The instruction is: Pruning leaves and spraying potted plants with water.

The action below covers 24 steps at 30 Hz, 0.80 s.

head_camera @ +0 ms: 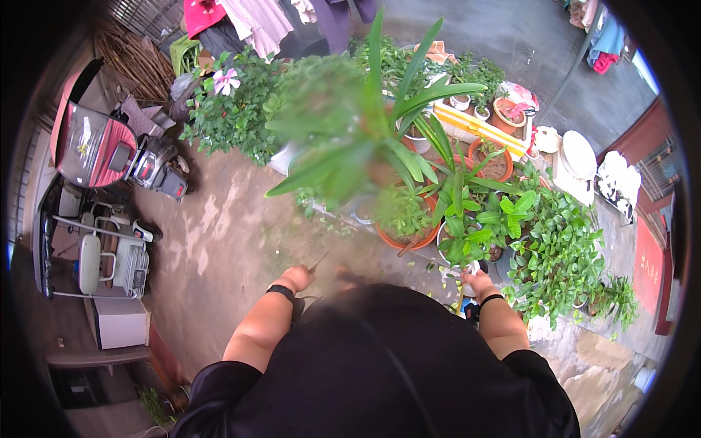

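My left hand [298, 278] is closed around a thin, pointed stick-like thing [319, 263] that juts up and to the right, over the concrete floor. Its exact kind is too small to tell. On the other side, my right hand [480, 282] reaches to the low edge of the potted plants, its fingers on a small white object [472, 267] beside a white pot [442, 241]. Whether that object is part of the pot I cannot tell. A broad-leaved green plant [465, 241] grows just above this hand. Dark bands circle both wrists.
A terracotta-coloured pot [386, 236], a long-leaved plant [405, 109] close to the camera and a leafy shrub [564, 246] crowd the front and right. A flowering hibiscus [235, 109] grows farther left. An electric scooter [159, 169] and a three-wheeled vehicle [109, 257] stand at left.
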Motion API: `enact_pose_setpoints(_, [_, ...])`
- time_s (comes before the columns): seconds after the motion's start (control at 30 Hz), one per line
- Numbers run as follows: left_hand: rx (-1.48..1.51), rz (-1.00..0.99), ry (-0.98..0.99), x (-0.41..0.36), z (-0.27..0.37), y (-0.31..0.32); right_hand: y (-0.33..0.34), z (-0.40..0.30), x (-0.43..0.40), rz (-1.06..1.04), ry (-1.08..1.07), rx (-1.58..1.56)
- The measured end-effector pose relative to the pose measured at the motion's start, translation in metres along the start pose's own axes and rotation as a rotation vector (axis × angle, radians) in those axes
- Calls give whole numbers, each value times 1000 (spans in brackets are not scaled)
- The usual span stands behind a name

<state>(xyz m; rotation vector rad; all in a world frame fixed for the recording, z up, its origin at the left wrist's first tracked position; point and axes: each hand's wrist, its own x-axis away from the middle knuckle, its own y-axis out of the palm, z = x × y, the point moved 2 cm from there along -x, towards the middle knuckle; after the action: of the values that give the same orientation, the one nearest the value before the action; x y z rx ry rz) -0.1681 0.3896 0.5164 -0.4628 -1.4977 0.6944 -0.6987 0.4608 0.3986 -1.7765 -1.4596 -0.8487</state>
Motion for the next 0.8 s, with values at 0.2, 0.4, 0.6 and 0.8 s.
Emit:
enact_pose_setpoints(0.2, [38, 78, -13, -13, -23, 13, 2, -1, -4, 6, 5, 100])
enact_pose_setpoints(0.4, [94, 10, -55, -7, -33, 10, 26, -30, 22, 7, 77, 119])
enact_pose_setpoints(0.6, [167, -82, -104, -13, -52, 15, 44, -33, 7, -36, 63, 106])
enact_pose_setpoints(0.8, [322, -159, -115, -32, -80, 32, 76, -64, -1, -42, 2, 154])
